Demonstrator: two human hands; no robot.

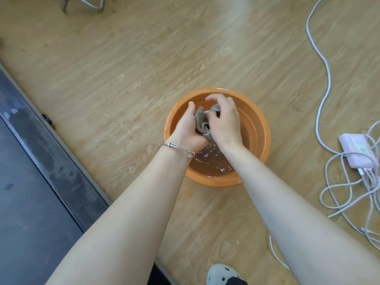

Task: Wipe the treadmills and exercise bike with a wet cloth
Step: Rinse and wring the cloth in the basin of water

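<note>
A bunched grey wet cloth (202,122) is held above an orange basin (258,128) that stands on the wooden floor. My left hand (188,131) grips the cloth from the left, a silver bangle on its wrist. My right hand (224,122) grips it from the right, fingers curled over its top. Water (211,159) lies in the near part of the basin, rippled and splashing under the cloth. The dark deck of a treadmill (30,177) runs along the left side.
A white power strip (356,150) with tangled white cables (322,66) lies on the floor at right. Metal chair legs (82,5) stand at the top left. A white slipper (223,274) shows at the bottom edge. Bare wooden floor surrounds the basin.
</note>
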